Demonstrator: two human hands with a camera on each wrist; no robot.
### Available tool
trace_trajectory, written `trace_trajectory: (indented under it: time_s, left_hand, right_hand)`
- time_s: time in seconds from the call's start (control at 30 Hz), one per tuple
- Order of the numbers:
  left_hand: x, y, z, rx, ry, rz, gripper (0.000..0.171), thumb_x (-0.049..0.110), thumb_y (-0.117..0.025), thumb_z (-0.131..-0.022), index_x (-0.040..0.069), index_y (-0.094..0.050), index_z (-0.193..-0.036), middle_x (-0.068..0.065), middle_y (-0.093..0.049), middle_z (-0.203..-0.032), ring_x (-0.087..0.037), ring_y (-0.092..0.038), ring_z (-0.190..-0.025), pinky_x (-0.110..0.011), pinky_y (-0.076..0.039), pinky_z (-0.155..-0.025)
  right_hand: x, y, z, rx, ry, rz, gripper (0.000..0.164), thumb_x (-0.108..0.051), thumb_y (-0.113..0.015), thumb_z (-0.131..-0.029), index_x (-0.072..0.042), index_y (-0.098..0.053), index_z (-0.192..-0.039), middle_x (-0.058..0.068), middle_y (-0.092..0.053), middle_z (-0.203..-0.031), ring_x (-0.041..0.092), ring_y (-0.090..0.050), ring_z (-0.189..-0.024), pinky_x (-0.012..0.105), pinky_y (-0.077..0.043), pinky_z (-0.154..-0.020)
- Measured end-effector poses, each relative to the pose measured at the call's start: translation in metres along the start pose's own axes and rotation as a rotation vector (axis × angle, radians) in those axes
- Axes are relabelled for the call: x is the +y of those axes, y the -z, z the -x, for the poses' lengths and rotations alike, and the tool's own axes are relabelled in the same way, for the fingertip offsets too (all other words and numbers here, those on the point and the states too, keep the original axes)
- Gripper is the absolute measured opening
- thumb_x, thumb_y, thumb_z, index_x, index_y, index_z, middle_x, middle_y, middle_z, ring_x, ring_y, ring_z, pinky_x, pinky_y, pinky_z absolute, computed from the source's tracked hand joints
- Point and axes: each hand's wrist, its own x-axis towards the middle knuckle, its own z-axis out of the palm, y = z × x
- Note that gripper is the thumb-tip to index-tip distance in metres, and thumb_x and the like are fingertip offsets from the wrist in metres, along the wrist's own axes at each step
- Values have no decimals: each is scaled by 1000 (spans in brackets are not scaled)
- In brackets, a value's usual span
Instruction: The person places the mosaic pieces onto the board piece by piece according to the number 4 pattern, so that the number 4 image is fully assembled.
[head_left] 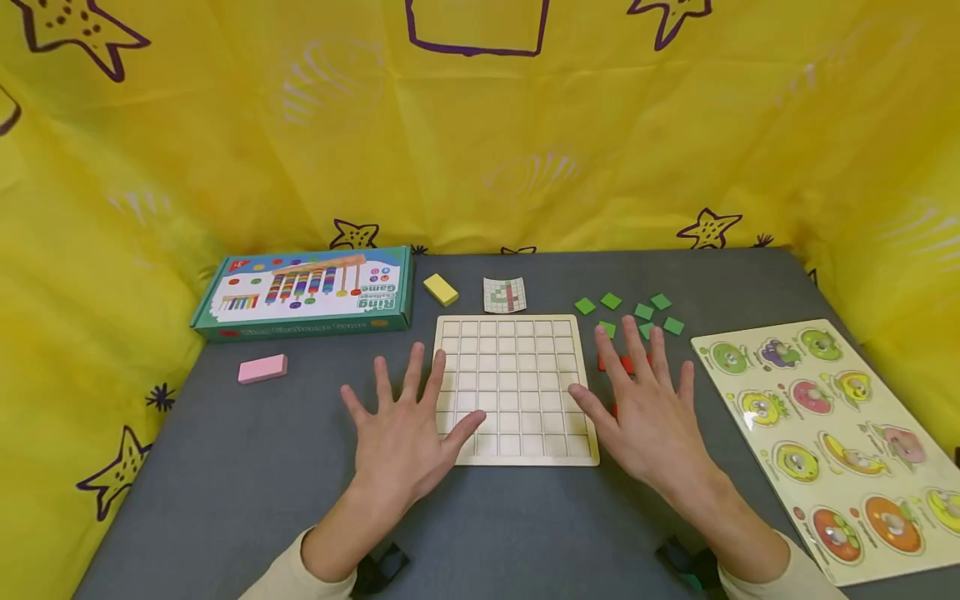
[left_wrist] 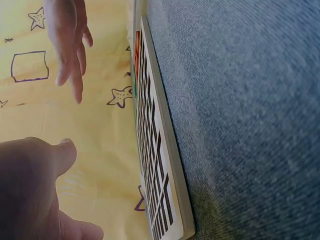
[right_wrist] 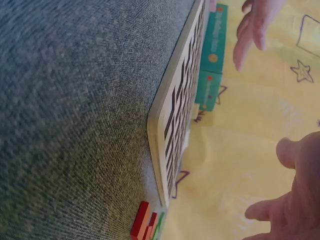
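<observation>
Both hands hover with fingers spread and hold nothing. My left hand (head_left: pixel 405 437) is over the left edge of a pale wooden grid board (head_left: pixel 517 460), its thumb above the lower left squares. At the board's right edge is my right hand (head_left: pixel 648 412), partly hiding several red tiles (head_left: pixel 604 363). Just beyond its fingertips lie several green square tiles (head_left: pixel 643 311). A small printed grid card (head_left: pixel 505 296) with green and red squares lies behind the board. In the wrist views, both hands are raised above the table, apart from the board.
A Ring Challenge Game box (head_left: pixel 307 292) stands at the back left, with a pink block (head_left: pixel 262 369) in front of it. Beside the box is a yellow block (head_left: pixel 441 289). A fruit puzzle board (head_left: pixel 757 450) lies at the right. Yellow cloth (head_left: pixel 480 150) hangs behind the grey table (head_left: pixel 247 492).
</observation>
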Motion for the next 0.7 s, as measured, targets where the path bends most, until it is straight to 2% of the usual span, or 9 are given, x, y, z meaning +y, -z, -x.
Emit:
trace_trajectory:
  time_s: [0.13,0.33,0.5,0.7]
  left_hand:
    - [-3,-1,-1,-27,-3,21,98,86,-40,-92,26,-24,-168,-7,-17,-175,-55,-15,-156,-88,-9,-110]
    - [-10,-3,-6,-118,-14,64,101,83,-48,-91,22,-21,-168,-6,-13,-176,-53,-12,-158,-87,-10,-111]
    - [-15,-5,-8,-189,-28,108,102,80,-55,-90,21,-23,-168,-7,-13,-176,-53,-11,-157,-87,-12,-111]
    - [-19,-8,-9,-248,-28,136,105,80,-59,-87,20,-26,-167,-7,-15,-176,-55,-12,-156,-90,-12,-107]
  right_hand:
    - [2,0,-1,3,4,-10,86,-69,-46,-102,-22,-18,-169,9,1,-177,45,5,-161,84,-6,-114]
    - [10,1,-6,17,28,-47,85,-63,-53,-102,-16,-27,-167,18,-8,-176,49,-1,-160,82,-13,-115]
    - [18,3,-13,65,69,-72,81,-51,-66,-100,-9,-37,-162,27,-21,-170,56,-17,-155,81,-22,-112]
    - [29,11,-22,81,69,-151,73,-34,-76,-96,-1,-47,-155,32,-37,-159,57,-39,-141,74,-37,-108]
